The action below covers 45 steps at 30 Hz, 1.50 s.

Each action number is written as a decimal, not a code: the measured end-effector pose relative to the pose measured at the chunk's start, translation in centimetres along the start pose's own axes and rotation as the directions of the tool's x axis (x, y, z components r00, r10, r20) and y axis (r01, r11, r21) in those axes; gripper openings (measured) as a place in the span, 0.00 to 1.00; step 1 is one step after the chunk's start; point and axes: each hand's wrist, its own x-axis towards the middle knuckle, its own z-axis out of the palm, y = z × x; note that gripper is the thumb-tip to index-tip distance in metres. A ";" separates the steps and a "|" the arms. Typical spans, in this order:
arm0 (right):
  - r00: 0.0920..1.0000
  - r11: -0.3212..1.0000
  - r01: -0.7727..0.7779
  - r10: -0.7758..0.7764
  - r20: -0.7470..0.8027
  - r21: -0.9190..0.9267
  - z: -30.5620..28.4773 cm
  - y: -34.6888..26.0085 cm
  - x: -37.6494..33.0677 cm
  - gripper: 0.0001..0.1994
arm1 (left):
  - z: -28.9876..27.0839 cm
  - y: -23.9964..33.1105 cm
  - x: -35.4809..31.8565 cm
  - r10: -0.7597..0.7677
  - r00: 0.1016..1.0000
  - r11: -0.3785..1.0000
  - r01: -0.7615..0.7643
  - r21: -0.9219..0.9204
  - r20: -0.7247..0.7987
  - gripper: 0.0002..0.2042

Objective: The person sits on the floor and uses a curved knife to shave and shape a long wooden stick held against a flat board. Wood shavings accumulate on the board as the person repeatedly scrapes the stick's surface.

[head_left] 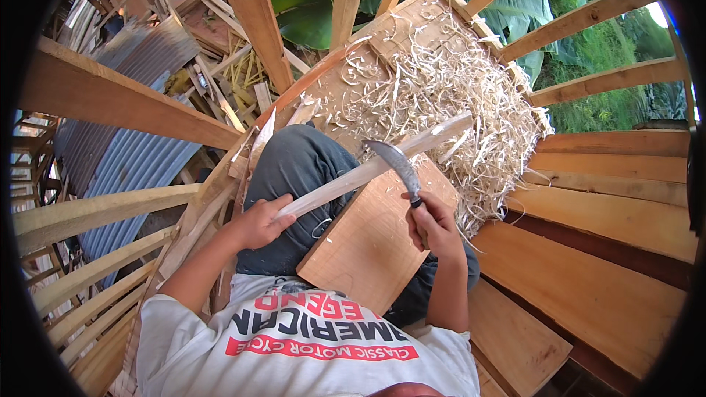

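My left hand point(263, 223) is closed around the near end of a pale wooden strip point(334, 187), which slants away to the far right over my lap. In my right hand point(435, 226) I grip the dark handle of a curved, sickle-shaped knife point(401, 165). Its blade crosses in front of the strip about midway along; whether the edge touches the wood I cannot tell. Beneath both lies a flat wooden board point(371, 242), resting across my legs. The strip's far end points out over the shavings.
Curly wood shavings point(471, 125) are heaped on the wooden floor ahead and to the right. Upright wooden slats point(140, 95) rail the left and far sides. Planks point(588, 272) lie at the right. Beyond the left railing are corrugated metal sheets point(140, 165) and scrap timber.
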 end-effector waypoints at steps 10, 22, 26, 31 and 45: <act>0.909 0.983 0.182 -0.179 -0.375 -0.027 -0.4 -0.9 -0.1 0.13 | -0.2 -0.5 0.3 0.007 0.999 0.999 -0.005 -0.043 0.041 0.14; 0.883 0.962 0.272 -0.265 -0.388 -0.037 0.8 1.1 0.2 0.12 | 0.0 -0.8 0.1 0.024 0.999 0.999 -0.022 -0.035 0.041 0.13; 0.779 0.894 0.418 -0.262 -0.569 0.160 -0.3 -0.8 0.3 0.12 | 0.3 -1.4 0.3 0.040 0.999 0.999 -0.040 0.002 0.026 0.13; 0.941 0.975 0.221 -0.212 -0.266 0.005 -0.3 -0.4 -0.4 0.12 | 0.3 -0.9 0.2 -0.010 1.000 1.000 0.010 -0.020 0.019 0.14; 0.745 0.879 0.474 -0.430 -0.510 -0.048 -2.3 4.8 1.1 0.09 | 0.4 -0.5 0.3 -0.142 0.987 0.947 0.159 -0.277 0.080 0.14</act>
